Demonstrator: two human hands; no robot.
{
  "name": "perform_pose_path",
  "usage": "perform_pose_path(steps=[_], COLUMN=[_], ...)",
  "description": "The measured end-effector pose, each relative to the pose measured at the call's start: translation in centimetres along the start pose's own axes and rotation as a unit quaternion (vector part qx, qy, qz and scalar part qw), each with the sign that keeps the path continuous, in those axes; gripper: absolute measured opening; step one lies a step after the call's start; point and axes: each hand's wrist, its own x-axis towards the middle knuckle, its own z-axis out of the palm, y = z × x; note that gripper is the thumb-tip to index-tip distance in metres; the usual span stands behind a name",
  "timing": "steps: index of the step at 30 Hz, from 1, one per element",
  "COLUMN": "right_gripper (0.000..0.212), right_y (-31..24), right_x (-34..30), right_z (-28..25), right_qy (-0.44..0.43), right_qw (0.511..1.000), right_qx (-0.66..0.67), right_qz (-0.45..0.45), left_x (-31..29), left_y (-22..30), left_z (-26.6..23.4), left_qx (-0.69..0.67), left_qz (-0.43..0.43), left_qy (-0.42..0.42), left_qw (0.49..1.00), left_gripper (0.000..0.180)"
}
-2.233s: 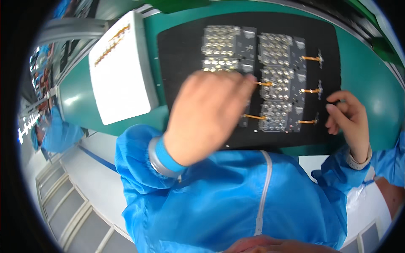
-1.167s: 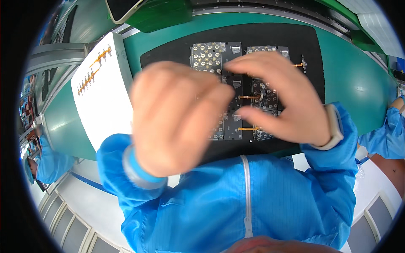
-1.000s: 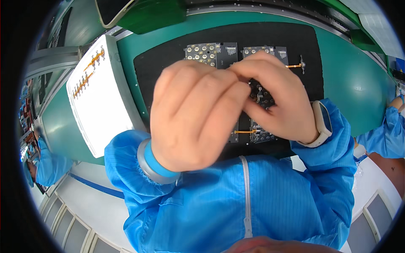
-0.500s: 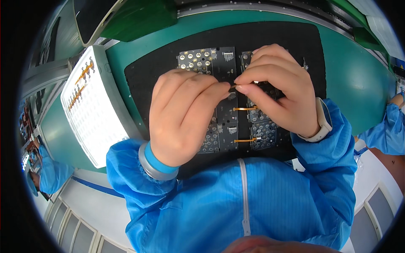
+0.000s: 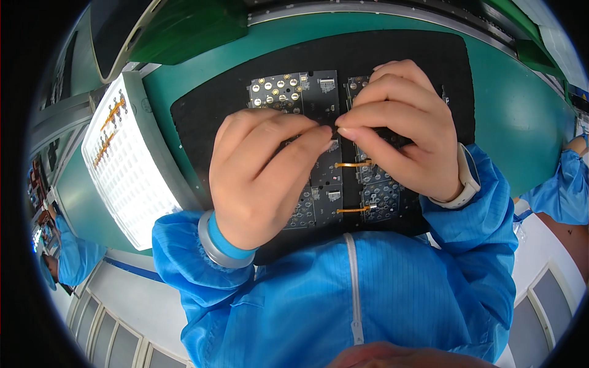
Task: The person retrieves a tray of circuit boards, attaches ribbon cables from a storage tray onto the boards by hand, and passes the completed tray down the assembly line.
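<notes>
My left hand [image 5: 264, 165] and my right hand [image 5: 405, 126] meet fingertip to fingertip over the gap between two columns of dark circuit boards. Both are closed in a pinch on a small orange flex cable, now almost hidden by the fingers. Under my left hand lies the left column of boards [image 5: 323, 101], with round metal pads and silver connectors. Beneath my right hand is the other column [image 5: 380, 195], partly covered. Nearer to me, two orange flex cables, an upper one [image 5: 350, 164] and a lower one [image 5: 353, 210], bridge the columns.
The boards rest on a black mat [image 5: 205, 110] over a green tabletop [image 5: 521, 141]. At left stands a bright white tray [image 5: 132, 196] holding two rows of orange flex parts [image 5: 113, 116]. A dark-screened device [image 5: 119, 30] rises at the far left. People in blue sleeves sit at both sides.
The boards, mat and tray appear shifted slightly in the picture. My fingertips have drawn closer together, and the bit of orange cable that showed between them is now mostly covered.
</notes>
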Motion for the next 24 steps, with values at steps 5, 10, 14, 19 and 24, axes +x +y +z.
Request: perform_pose_path(steps=[5,10,14,19,24], right_gripper=[0.013,0.012,0.013,0.013,0.013], right_y=[0.0,0.1,0.0,0.1,0.2], right_x=[0.0,0.1,0.3,0.4,0.5], right_z=[0.5,0.5,0.4,0.4,0.3], right_qy=[0.019,-0.005,-0.008,-0.012,0.001], right_qw=[1.0,0.999,0.999,0.999,1.0], right_qx=[-0.006,0.039,0.042,0.051,-0.002], right_qz=[0.002,0.0,0.009,0.015,0.001], left_x=[-0.1,-0.2,-0.1,-0.2,0.1], left_y=[0.0,-0.1,0.0,0.0,0.6], left_z=[-0.1,0.4,0.2,0.1,-1.1], left_qx=[0.049,0.036,0.006,-0.002,0.105], left_qz=[0.001,-0.001,-0.012,-0.027,-0.048], left_qy=[0.023,0.037,0.016,-0.001,0.007], left_qw=[0.999,0.999,1.0,1.0,0.993], left_gripper=[0.029,0.028,0.027,0.028,0.022])
